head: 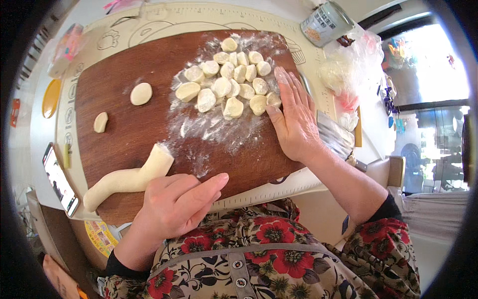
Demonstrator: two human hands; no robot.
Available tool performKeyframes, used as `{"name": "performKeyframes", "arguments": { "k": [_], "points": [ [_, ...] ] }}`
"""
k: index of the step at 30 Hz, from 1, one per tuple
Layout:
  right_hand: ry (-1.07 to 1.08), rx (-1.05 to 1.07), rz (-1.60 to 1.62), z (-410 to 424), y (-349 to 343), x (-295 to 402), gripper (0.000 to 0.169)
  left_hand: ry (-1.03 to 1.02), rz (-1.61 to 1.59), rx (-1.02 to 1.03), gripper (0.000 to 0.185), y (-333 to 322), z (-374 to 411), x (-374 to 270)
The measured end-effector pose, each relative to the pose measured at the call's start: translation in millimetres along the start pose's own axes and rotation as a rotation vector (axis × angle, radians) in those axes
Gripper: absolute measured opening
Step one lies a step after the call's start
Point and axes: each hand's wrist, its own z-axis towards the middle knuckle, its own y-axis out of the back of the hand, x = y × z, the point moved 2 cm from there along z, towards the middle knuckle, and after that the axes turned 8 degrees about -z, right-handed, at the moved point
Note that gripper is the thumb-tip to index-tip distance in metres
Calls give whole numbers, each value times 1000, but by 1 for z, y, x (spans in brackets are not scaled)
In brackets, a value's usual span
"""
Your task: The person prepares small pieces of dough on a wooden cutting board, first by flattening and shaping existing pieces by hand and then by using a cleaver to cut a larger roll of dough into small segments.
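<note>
A wooden cutting board [123, 142] carries several small floured dough pieces [222, 87] clustered over loose flour. My right hand [297, 119] lies at the board's right edge, fingers together and thumb apart, against the outermost dough piece [273, 99]. Over the near edge, my left hand [179, 205] is loosely curled, its index finger extended; the inside of its grip is hidden. Beside it, a bent dough rope [129, 179] with a cut end lies partly behind the knuckles. A round dough disc [141, 93] and a smaller dough piece [100, 122] sit apart at left.
Right of the board lies a cleaver [336, 130], its blade partly behind my right hand. A glass jar [326, 24] and plastic bags [347, 63] stand beyond it. A marked baking mat [164, 17] is underneath. At left are a phone [59, 183] and a yellow oval object [51, 98].
</note>
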Motion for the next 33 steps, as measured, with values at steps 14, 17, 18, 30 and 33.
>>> {"name": "performKeyframes", "arguments": {
  "k": [14,17,18,30,33],
  "points": [
    [-273,-169,876,9,-2,-47,53,28,118,15,25,-12,7,-4],
    [-375,97,721,-8,34,-50,42,94,172,-27,22,-8,-1,-6],
    [-395,213,626,-18,39,-44,39,69,191,-34,21,-9,-1,-8],
    [-186,188,512,-45,46,-19,23,143,248,-37,22,-15,3,-14],
    [-132,154,862,-46,35,-27,24,155,167,-154,23,-17,6,-12]
  ]
}}
